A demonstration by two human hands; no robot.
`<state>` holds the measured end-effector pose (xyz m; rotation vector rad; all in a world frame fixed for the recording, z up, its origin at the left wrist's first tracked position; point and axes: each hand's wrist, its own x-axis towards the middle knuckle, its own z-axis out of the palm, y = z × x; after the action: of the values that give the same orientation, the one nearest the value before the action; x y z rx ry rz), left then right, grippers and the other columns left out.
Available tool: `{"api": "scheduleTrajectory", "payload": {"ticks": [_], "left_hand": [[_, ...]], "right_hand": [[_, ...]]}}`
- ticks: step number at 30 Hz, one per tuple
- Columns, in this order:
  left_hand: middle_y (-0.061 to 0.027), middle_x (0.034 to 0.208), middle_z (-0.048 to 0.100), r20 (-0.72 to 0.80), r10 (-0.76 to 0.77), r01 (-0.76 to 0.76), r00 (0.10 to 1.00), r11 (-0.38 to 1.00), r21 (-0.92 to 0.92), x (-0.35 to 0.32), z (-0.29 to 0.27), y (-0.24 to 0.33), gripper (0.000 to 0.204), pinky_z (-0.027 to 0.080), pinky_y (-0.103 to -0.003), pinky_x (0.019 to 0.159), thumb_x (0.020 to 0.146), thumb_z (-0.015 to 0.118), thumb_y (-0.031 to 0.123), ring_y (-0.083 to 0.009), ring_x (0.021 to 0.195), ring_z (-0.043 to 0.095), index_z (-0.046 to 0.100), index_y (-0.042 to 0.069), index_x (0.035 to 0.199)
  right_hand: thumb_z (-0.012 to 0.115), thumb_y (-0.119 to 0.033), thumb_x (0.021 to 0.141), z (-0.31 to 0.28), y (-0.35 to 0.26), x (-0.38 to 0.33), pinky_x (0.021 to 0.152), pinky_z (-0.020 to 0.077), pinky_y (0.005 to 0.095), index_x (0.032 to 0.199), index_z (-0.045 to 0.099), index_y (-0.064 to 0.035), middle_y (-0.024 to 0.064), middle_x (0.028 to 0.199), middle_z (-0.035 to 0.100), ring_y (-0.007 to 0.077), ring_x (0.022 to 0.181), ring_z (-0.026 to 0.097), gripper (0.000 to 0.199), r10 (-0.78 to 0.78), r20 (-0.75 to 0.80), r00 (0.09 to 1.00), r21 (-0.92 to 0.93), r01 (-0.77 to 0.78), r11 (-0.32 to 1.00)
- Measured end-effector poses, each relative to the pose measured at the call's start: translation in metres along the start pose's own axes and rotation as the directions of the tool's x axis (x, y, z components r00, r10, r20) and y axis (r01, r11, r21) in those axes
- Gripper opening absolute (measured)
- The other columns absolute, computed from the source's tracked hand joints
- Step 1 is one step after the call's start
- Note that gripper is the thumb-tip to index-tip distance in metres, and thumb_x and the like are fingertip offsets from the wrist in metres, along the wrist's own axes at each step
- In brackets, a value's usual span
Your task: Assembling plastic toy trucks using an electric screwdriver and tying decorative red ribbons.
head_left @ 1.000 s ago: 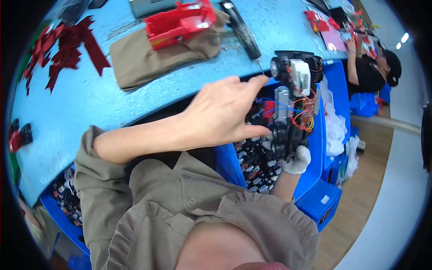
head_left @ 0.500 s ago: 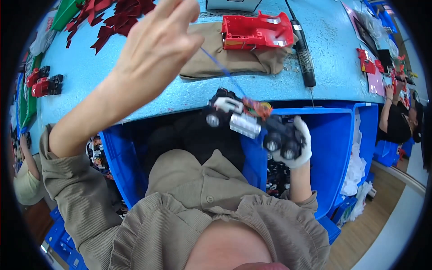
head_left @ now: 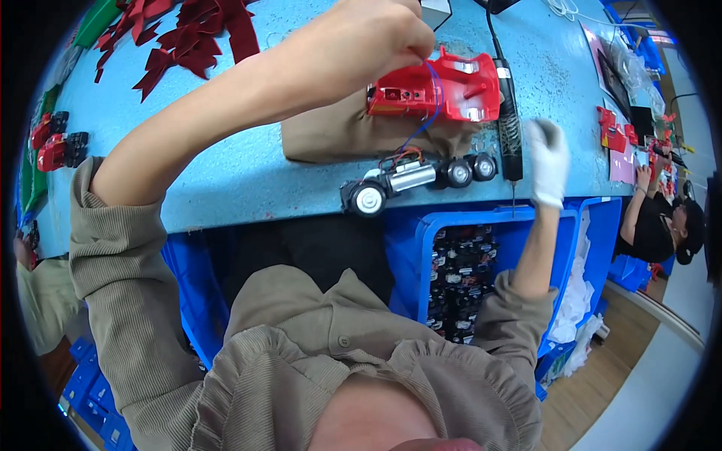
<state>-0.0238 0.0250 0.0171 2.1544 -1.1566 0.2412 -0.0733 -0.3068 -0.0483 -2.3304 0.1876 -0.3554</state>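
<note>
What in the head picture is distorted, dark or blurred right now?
Head view: the blue table curves along its near edge, and black fills the corners; same head view, the area under that edge is nearly black, the gloved right hand looks slightly soft, but the truck chassis reads fairly crisp.

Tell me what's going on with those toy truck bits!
A person is handling a toy truck in pieces. Their bare left hand seems to pinch a blue wire leading down to the wheeled base, which sits near the edge of the blue table. The red truck shell rests on a folded brown cloth. The white-gloved right hand is beside a black tool with a thin tip; nothing shows in that hand.
</note>
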Motion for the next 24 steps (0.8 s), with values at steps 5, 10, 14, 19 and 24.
{"api": "scheduleTrajectory", "payload": {"ticks": [5,10,14,19,24], "left_hand": [[-0.0161,0.082,0.058,-0.052,0.182,-0.186,0.982,0.980,-0.070,0.010,-0.005,-0.006,0.010,0.048,-0.034,0.063,0.075,0.063,0.006,-0.0314,0.071,0.058,0.063,-0.003,0.078],[-0.0140,0.092,0.057,0.359,-0.129,0.158,0.924,0.986,-0.052,0.011,0.016,-0.021,0.011,0.048,-0.035,0.074,0.070,0.063,0.003,-0.0281,0.093,0.054,0.062,0.000,0.081],[-0.0177,0.092,0.061,0.438,-0.166,0.191,0.883,0.982,-0.011,0.020,0.026,-0.018,0.014,0.050,-0.037,0.074,0.072,0.063,0.007,-0.0320,0.090,0.060,0.063,-0.001,0.083],[-0.0194,0.089,0.065,0.483,-0.197,0.222,0.853,0.975,0.005,0.025,0.025,-0.023,0.022,0.053,-0.041,0.069,0.070,0.066,0.015,-0.0336,0.081,0.065,0.065,-0.001,0.085],[-0.0202,0.090,0.064,0.477,-0.162,0.193,0.864,0.981,-0.016,0.022,0.021,-0.024,0.020,0.053,-0.039,0.068,0.068,0.066,0.011,-0.0330,0.082,0.065,0.065,-0.001,0.083]], "right_hand": [[0.068,-0.017,0.078,0.028,0.003,0.033,0.075,0.0458,0.0266,0.103,0.057,0.0021,0.0071,0.088,0.062,0.0138,0.080,0.056,0.034,0.119,0.345,0.931,-0.230,-0.039,0.972],[0.064,-0.015,0.078,-0.012,-0.013,0.041,0.072,0.0467,0.0289,0.112,0.051,-0.0014,0.0061,0.087,0.059,0.0132,0.077,0.056,0.039,0.104,0.251,0.962,0.213,-0.160,0.964],[0.060,-0.018,0.081,-0.059,-0.066,0.069,0.074,0.0444,0.0333,0.112,0.048,-0.0040,0.0079,0.091,0.057,0.0160,0.073,0.055,0.035,-0.048,0.138,0.989,0.863,-0.096,0.496],[0.059,-0.038,0.081,-0.045,-0.140,0.117,0.059,0.0394,0.0310,0.095,0.055,-0.0060,0.0061,0.078,0.056,0.0154,0.061,0.052,0.035,-0.228,-0.098,0.969,0.993,0.111,0.045],[0.048,-0.060,0.084,-0.003,-0.172,0.138,0.033,0.0359,0.0277,0.084,0.057,-0.0047,0.0042,0.058,0.050,0.0117,0.039,0.044,0.056,-0.676,-0.034,0.736,0.973,0.180,0.147]]}}
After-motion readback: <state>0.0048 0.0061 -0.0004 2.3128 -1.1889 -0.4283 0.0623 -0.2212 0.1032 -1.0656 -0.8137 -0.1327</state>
